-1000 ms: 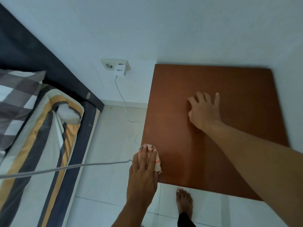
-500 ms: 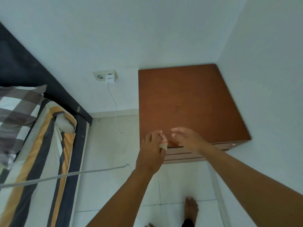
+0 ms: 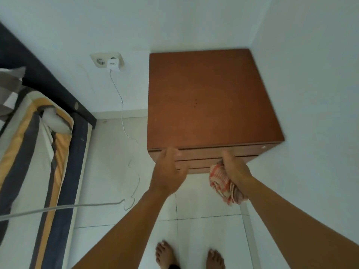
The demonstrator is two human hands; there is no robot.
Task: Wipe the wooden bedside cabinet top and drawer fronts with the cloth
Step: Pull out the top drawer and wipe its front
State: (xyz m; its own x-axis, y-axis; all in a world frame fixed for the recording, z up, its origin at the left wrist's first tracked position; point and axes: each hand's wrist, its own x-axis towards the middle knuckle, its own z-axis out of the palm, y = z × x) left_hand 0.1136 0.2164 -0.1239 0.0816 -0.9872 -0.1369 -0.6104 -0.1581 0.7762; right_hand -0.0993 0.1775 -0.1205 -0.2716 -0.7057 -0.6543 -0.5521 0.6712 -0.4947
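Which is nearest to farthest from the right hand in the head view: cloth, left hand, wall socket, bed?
From the right hand:
1. Cloth: gripped in that hand, hanging below it by the drawer fronts.
2. Left hand: to its left, at the cabinet's front edge.
3. Wall socket: up and left on the wall, charger plugged in.
4. Bed: far left.

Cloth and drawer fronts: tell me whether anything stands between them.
Nothing visible does. The right hand holds the bunched red-and-white cloth right at the drawer fronts, near their right side. The left hand rests on the cabinet's front edge further left, clear of the cloth.
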